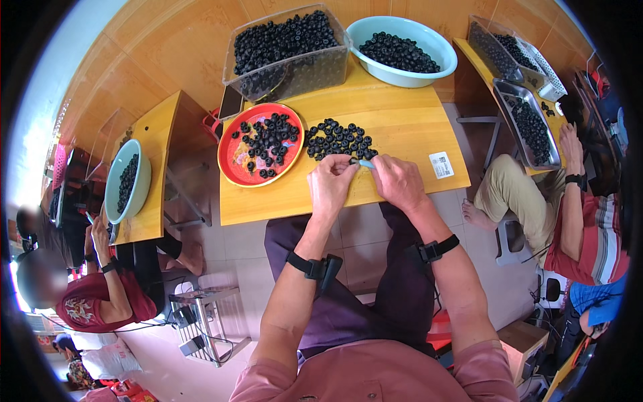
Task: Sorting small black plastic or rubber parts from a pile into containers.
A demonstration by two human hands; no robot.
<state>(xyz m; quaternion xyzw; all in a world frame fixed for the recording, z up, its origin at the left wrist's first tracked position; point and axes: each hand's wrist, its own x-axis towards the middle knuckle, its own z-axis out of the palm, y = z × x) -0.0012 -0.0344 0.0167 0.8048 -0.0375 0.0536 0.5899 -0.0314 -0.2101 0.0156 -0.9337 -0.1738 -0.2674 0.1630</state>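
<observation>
Both of my hands meet over the front part of the yellow table (415, 127). My left hand (329, 182) pinches a small black ring-shaped piece (353, 161), mostly hidden by the fingertips. My right hand (400, 182) is closed on a slim light-blue tool (366, 163); its tip meets the piece, and its exact kind is too small to tell. Just beyond my fingers lies a loose pile of black ring-shaped pieces (338, 139). To the left, a red round tray (231, 171) with a yellow rim holds more such pieces.
At the table's back stand a clear plastic bin (301, 77) and a light-blue basin (429, 79), both filled with black pieces. A white label (441, 165) is stuck at the right. Co-workers sit at tables left and right, with a basin (140, 191) and a metal tray (546, 161).
</observation>
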